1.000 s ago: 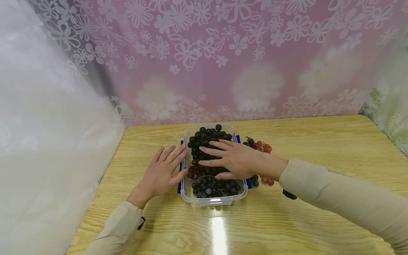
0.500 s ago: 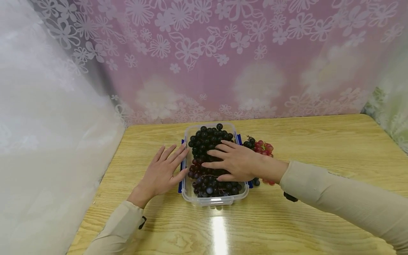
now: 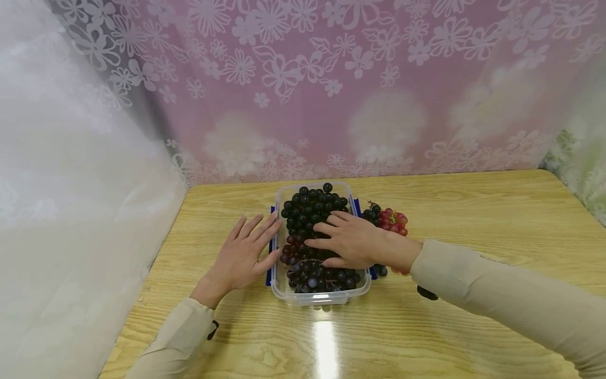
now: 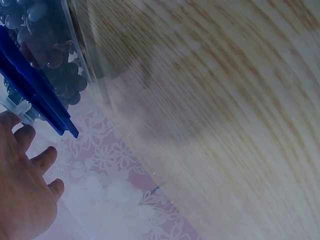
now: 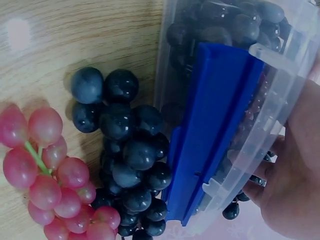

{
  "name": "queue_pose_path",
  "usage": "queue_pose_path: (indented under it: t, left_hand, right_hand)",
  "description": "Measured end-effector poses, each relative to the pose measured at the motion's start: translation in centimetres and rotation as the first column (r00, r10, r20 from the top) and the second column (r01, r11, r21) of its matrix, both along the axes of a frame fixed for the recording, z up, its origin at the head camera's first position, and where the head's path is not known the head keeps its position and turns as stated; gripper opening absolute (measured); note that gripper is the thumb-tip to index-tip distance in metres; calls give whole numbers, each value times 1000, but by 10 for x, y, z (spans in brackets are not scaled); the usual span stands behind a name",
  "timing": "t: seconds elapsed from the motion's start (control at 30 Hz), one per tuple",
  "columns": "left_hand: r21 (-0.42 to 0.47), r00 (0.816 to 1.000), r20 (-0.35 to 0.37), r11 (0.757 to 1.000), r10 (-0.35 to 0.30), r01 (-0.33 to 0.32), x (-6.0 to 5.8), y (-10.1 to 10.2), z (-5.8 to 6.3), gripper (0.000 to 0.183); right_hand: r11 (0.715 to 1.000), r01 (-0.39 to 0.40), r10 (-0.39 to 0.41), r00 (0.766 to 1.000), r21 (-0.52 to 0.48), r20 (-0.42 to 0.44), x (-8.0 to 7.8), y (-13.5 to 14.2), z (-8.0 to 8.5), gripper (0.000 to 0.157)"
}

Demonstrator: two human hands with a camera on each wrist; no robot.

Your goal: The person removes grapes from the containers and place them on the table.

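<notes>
A clear plastic food container (image 3: 322,300) with blue side latches (image 4: 37,82) stands on the table, filled with bunches of dark grapes (image 3: 312,205). Over the middle of these grapes lies my right hand (image 3: 352,242), fingers spread and slightly bent, fingertips at the fruit; part of the bunches is hidden under it. My left hand (image 3: 243,260) has its fingers extended, with the tips at the container's left rim. Seen from the left wrist, the fingers (image 4: 42,160) reach up to that rim below the hanging latch. Neither hand grips anything.
Right of the container, partly under my right forearm, lie a bunch of black grapes (image 5: 132,155) and a bunch of red grapes (image 5: 47,192) on the wooden table (image 3: 473,210). A pink floral curtain (image 3: 303,121) hangs behind the table's back edge.
My right hand has drawn back a little to the right over the grapes, its fingers now more bent. My left hand stays at the rim.
</notes>
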State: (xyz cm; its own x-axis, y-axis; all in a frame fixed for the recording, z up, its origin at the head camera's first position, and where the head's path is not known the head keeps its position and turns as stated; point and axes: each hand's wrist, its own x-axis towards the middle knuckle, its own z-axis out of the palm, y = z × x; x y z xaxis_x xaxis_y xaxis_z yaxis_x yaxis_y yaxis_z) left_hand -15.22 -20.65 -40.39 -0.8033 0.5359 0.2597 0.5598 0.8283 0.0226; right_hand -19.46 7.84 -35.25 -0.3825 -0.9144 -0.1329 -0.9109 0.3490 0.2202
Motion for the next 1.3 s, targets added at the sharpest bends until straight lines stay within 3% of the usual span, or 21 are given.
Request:
queue_pose_path:
  t: [0.27,0.5,0.7,1.03,1.3]
  left_hand:
    - [1,1000,-5,1000,-1,1,0,-1,0,62]
    - [4,1000,4,1000,0,0,0,-1,-1,61]
    - [2,1000,-13,1000,-6,6,0,-1,-1,62]
    - [6,1000,1,1000,3,-3,0,0,-1,61]
    - [14,1000,-1,1000,-1,1,0,-1,-2,61]
  right_hand:
    - [999,-21,18,998,-45,-61,-4,-4,-6,46]
    - [998,-40,34,993,-57,-112,-9,-5,-8,51]
    - [998,-38,33,993,-45,-109,-10,-9,-7,54]
    - [996,-31,21,992,-79,-121,-13,-12,-9,45]
    - [999,25,-30,992,-42,-126,-13,-23,-11,43]
